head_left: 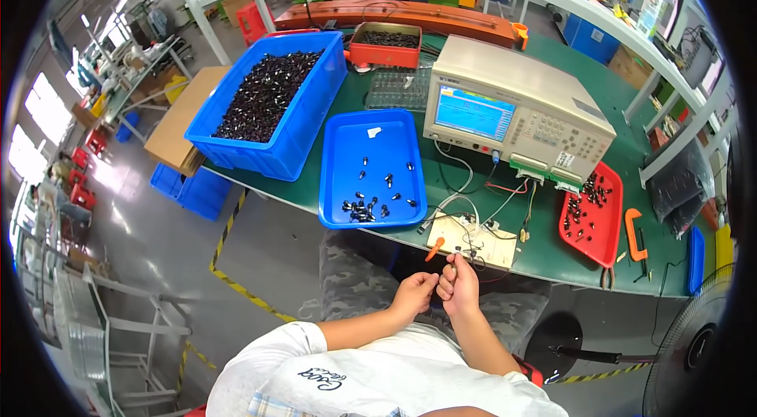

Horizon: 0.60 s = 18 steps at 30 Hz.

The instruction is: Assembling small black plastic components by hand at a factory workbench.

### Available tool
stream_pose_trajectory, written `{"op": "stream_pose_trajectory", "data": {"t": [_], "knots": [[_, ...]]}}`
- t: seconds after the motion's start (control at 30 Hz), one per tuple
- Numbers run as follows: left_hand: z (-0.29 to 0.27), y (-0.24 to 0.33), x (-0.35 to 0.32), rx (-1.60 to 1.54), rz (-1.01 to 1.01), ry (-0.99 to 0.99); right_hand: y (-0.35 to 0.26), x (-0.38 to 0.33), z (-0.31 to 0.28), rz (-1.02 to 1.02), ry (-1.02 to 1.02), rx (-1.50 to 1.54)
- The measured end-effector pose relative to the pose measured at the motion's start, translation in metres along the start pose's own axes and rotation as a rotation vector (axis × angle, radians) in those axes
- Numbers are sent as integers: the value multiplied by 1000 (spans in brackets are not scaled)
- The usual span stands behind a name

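Observation:
My right hand (460,288) is raised at the table's front edge, its fingers pinched at the near side of a cream test board (497,245). A small dark part shows by its fingertips, too small to name. Close beside it, my left hand (413,295) is closed with its fingertips curled in; whatever it may hold is hidden. An orange-handled tool (434,249) and several thin wires lie on the board. To the left, a blue tray (335,173) holds several small black components (363,209) and a white scrap (374,132).
A beige bench meter (520,102) with a lit screen stands behind the board, wired to it. A deep blue bin (264,157) of black components is at left; a red tray (605,240) of them is at right. An orange clamp (633,234) and a fan (698,346) are farther right.

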<state>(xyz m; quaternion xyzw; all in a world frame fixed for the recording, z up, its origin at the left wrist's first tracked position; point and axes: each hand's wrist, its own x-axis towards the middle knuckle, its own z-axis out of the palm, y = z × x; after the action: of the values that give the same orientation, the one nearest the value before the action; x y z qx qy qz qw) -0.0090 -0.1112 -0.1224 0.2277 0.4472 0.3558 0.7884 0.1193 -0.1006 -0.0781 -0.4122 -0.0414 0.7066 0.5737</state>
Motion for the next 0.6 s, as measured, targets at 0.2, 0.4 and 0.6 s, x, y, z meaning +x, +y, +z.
{"op": "stream_pose_trajectory", "data": {"t": [0.2,0.4,0.6], "knots": [[-6,2,-6,-140,-48,26,3,-3,1,-23,7,15],[-9,-2,-11,-153,-77,88,9,-16,-14,-14,-20,-117],[-19,-9,-5,-139,-99,113,32,19,-67,-47,166,-537]]}}
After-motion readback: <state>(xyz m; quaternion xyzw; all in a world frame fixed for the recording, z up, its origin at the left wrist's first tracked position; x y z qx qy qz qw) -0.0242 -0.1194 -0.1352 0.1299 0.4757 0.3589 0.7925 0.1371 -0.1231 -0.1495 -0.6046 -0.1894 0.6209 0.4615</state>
